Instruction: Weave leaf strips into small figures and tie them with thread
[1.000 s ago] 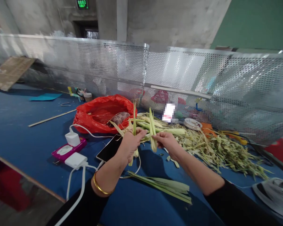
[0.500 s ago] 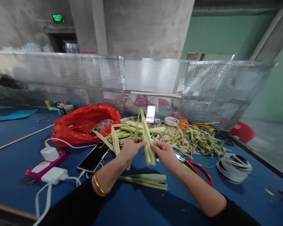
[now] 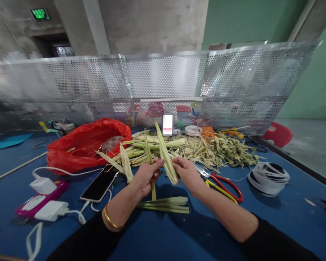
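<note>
My right hand [image 3: 185,172] is closed, pinching the lower part of a long pale-green corn husk [image 3: 164,152] that tapers upward. My left hand [image 3: 146,178] is closed around a narrower husk strip [image 3: 147,146], which pokes out above and below the fingers. The left thumb tip is close to the wider husk, with a small gap. Below the hands, a few cut husk strips [image 3: 168,204] lie on the blue table. Beyond them spreads a heap of husks [image 3: 136,150]. Red-and-yellow-handled scissors [image 3: 228,186] lie beside my right forearm.
A red plastic bag [image 3: 70,145] stands at the left, near a phone [image 3: 99,186] and white chargers [image 3: 51,210] with cables. Shredded scraps [image 3: 228,150] and a roll of white cord [image 3: 268,179] sit to the right. A perforated metal screen [image 3: 163,76] borders the back.
The view has swung to the right and a little downward. My left hand has drawn slightly away from the wider husk, and its narrow strip now leans the other way.
</note>
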A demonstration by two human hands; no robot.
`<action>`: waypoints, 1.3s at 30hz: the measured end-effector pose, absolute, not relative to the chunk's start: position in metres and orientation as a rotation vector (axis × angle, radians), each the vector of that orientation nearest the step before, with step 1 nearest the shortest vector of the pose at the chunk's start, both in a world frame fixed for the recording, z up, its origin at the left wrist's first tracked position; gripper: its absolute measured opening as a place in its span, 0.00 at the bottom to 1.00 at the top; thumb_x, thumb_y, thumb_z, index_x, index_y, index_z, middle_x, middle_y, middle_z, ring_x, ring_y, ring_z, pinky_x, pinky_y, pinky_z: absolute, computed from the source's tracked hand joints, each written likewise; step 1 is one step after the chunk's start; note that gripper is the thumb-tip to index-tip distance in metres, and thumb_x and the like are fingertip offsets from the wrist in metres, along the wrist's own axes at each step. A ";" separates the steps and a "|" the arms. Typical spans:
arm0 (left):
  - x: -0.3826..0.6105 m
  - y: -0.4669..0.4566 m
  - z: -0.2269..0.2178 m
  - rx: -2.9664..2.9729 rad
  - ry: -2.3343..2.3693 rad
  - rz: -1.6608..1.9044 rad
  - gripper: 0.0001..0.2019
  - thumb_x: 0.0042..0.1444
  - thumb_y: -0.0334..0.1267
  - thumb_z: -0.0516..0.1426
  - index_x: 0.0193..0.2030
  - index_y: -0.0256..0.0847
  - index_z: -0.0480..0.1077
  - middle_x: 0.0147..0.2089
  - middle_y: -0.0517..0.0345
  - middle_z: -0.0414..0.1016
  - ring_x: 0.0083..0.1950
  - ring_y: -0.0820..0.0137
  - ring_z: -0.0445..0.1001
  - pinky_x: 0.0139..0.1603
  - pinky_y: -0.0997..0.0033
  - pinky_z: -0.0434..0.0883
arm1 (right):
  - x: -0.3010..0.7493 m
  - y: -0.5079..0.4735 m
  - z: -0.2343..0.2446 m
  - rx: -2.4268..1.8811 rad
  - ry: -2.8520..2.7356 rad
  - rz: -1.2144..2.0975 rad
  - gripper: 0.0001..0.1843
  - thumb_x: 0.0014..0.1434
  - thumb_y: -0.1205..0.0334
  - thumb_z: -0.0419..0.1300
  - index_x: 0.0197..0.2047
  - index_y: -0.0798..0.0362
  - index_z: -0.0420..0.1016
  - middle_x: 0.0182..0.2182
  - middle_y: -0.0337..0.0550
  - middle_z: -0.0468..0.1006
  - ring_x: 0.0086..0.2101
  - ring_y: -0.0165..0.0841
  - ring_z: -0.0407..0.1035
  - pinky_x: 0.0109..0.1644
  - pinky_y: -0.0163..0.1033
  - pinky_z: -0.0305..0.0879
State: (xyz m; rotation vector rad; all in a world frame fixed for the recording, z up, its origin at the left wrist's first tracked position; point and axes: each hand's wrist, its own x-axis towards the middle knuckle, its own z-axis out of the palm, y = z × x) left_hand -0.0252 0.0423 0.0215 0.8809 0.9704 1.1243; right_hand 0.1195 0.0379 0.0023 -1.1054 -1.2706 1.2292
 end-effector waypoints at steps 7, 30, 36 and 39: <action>-0.024 0.042 0.019 0.863 0.951 1.128 0.21 0.33 0.44 0.70 0.23 0.36 0.63 0.17 0.71 0.56 0.15 0.86 0.50 0.15 0.81 0.37 | 0.119 0.033 0.006 -1.098 -1.218 1.304 0.13 0.50 0.52 0.60 0.29 0.53 0.66 0.17 0.32 0.67 0.17 0.26 0.61 0.21 0.31 0.56; -0.028 0.036 0.035 1.136 1.052 1.043 0.11 0.40 0.40 0.63 0.25 0.38 0.66 0.16 0.69 0.60 0.18 0.82 0.56 0.19 0.82 0.50 | 0.130 0.033 0.017 -1.051 -1.133 1.564 0.14 0.47 0.54 0.64 0.30 0.55 0.69 0.20 0.38 0.72 0.19 0.28 0.66 0.19 0.31 0.59; -0.027 0.041 0.026 1.089 1.181 1.087 0.07 0.39 0.36 0.59 0.25 0.39 0.65 0.12 0.68 0.57 0.14 0.81 0.52 0.15 0.80 0.41 | 0.129 0.032 0.013 -1.180 -1.535 1.006 0.12 0.54 0.54 0.55 0.26 0.54 0.67 0.19 0.33 0.64 0.21 0.27 0.58 0.24 0.32 0.56; -0.025 0.044 0.020 1.053 1.250 1.149 0.07 0.38 0.35 0.58 0.21 0.39 0.63 0.13 0.68 0.57 0.14 0.81 0.52 0.15 0.80 0.43 | 0.127 0.029 0.010 -1.271 -1.740 0.715 0.11 0.56 0.56 0.53 0.25 0.53 0.66 0.20 0.35 0.65 0.24 0.29 0.59 0.27 0.33 0.55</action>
